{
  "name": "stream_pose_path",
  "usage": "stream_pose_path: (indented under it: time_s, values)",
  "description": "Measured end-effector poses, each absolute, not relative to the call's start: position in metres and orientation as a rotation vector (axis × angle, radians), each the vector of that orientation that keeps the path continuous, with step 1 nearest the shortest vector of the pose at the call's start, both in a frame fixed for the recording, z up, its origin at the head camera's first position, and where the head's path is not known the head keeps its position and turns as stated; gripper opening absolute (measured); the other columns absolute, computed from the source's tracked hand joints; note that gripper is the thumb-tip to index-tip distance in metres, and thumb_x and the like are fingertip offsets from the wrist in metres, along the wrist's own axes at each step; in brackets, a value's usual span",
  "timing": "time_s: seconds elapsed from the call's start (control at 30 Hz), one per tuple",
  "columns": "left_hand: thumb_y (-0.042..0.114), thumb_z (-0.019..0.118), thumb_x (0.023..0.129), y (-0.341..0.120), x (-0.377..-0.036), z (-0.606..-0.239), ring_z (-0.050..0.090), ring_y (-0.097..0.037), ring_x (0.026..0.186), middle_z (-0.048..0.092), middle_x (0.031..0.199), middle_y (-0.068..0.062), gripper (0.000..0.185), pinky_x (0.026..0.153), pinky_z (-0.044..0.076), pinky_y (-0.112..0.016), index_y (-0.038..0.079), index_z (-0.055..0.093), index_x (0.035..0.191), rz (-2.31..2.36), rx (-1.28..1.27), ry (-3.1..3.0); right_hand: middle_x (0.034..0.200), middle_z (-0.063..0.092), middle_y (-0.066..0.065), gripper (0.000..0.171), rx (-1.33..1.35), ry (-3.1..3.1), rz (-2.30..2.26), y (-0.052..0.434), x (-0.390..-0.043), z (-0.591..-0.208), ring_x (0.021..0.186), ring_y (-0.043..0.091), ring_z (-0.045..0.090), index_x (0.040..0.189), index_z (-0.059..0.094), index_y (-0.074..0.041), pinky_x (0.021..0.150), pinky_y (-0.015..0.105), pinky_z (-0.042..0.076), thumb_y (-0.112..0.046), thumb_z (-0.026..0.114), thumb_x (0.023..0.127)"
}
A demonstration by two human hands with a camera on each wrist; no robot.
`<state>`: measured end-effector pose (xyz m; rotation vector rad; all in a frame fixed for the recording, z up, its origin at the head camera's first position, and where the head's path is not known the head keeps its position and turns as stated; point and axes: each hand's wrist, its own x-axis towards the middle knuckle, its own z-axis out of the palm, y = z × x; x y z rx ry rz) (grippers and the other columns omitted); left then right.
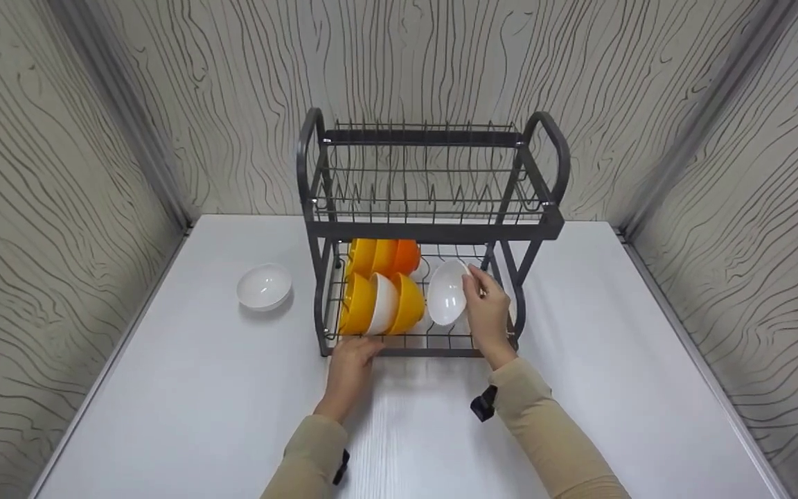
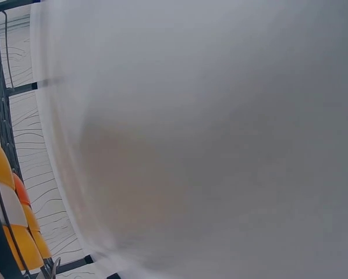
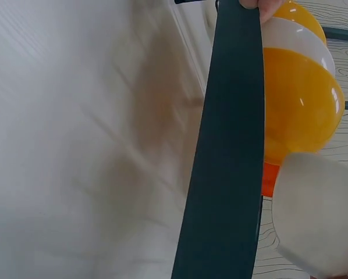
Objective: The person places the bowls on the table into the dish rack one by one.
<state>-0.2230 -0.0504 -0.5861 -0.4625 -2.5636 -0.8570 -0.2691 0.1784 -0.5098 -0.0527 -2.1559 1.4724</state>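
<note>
A dark grey two-tier dish rack (image 1: 433,229) stands on the white table (image 1: 184,402). Its lower tier holds yellow, orange and white bowls (image 1: 382,301) standing on edge. My right hand (image 1: 474,283) reaches into the lower tier and grips a white bowl (image 1: 446,294) by its rim, upright, just right of the yellow ones. My left hand (image 1: 364,346) grips the rack's front bottom rail. The right wrist view shows the rack's dark bar (image 3: 226,145), a yellow bowl (image 3: 299,104) and the held white bowl (image 3: 319,218). The left wrist view is mostly blurred white, with the rack's wires (image 2: 0,116) at its left edge.
Another white bowl (image 1: 264,285) sits open side up on the table left of the rack. The rack's upper tier (image 1: 427,187) is bare wire. Patterned walls close in the table at the back and both sides.
</note>
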Motion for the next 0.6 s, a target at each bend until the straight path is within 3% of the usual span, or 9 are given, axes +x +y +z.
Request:
stream_pose_path:
  time_s: [0.4, 0.6]
  values:
    - [-0.004, 0.061, 0.079, -0.053, -0.226, -0.589, 0.058, -0.012, 0.077, 0.070, 0.082, 0.007, 0.023, 0.073, 0.047, -0.028, 0.013, 0.073, 0.089, -0.871, -0.535, -2.480, 0.119, 0.062, 0.014, 0.035, -0.120, -2.252, 1.560, 0.171, -0.311, -0.498, 0.112, 0.022, 0.059, 0.121, 0.058, -0.002, 0.094, 0.031, 0.049, -0.025, 0.052, 0.094]
    - [-0.003, 0.062, 0.079, -0.052, -0.228, -0.590, 0.058, -0.011, 0.074, 0.069, 0.079, 0.007, 0.023, 0.070, 0.046, -0.027, 0.014, 0.074, 0.088, -0.843, -0.540, -2.466, 0.113, 0.063, 0.014, 0.033, -0.149, -2.308, 1.550, 0.167, -0.328, -0.496, 0.105, 0.022, 0.060, 0.116, 0.059, -0.004, 0.091, 0.031, 0.051, -0.028, 0.050, 0.095]
